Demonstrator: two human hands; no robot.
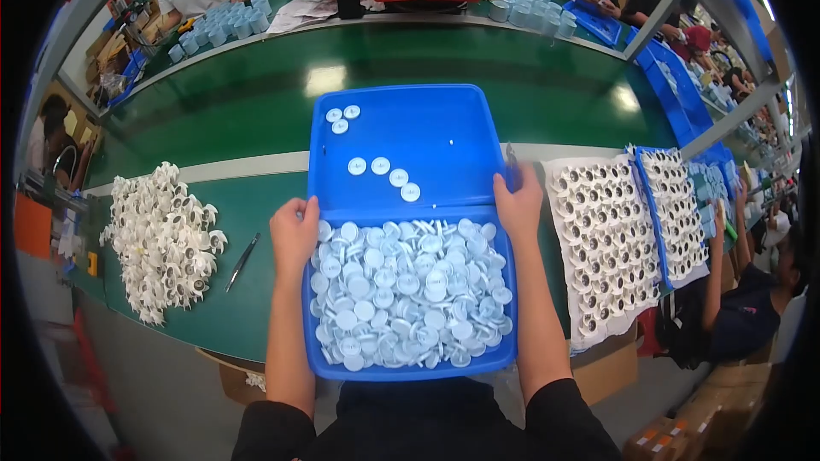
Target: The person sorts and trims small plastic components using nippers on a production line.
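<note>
My left hand [295,235] is closed at the left edge of a blue plastic tray [414,373] heaped with pale blue-white round caps [401,299]. On the opposite edge, my right hand [519,205] grips with its thumb over the rim. A dark, blurred thing [512,166] shows by the right fingers; its kind is unclear. Directly beyond, touching or overlapping the full tray, lies a second blue tray [444,141] with several loose caps [380,166] scattered in it. Both hands are near where the trays meet, and the fingers underneath are hidden.
White curved parts [166,243] lie piled at left, beside dark tweezers [243,262]. Rows of similar parts [602,243] cover a cloth at right. Beyond a metal rail runs a green surface [256,111]; people work across it among pale blue cups [226,24]. Another person [752,290] sits at right.
</note>
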